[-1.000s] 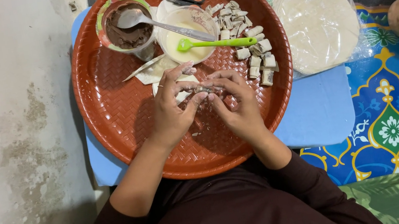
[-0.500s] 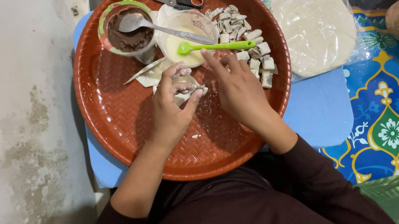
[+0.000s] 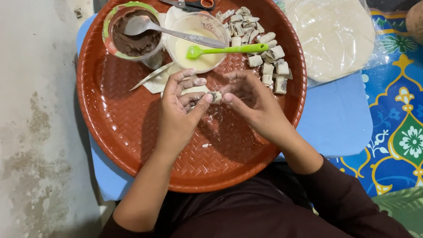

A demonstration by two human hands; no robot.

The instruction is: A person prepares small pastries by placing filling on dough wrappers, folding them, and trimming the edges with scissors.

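My left hand [image 3: 179, 110] and my right hand [image 3: 251, 98] meet over the middle of a round red-brown woven tray [image 3: 129, 132]. Between their fingertips they pinch a small pale dough roll [image 3: 215, 98]. A flat piece of dough wrapper [image 3: 192, 89] lies under the left fingers. Several finished small rolls [image 3: 267, 59] are piled on the tray just beyond my right hand.
On the tray's far side stand a bowl of brown filling with a metal spoon [image 3: 133, 35], a bowl of pale paste with a green spoon [image 3: 200, 47], and small scissors [image 3: 190, 4]. A bag of round wrappers [image 3: 330, 29] lies to the right on a blue board [image 3: 335, 116].
My right hand reached toward the paste bowl half a second ago and has come back to meet the left hand on the small roll.
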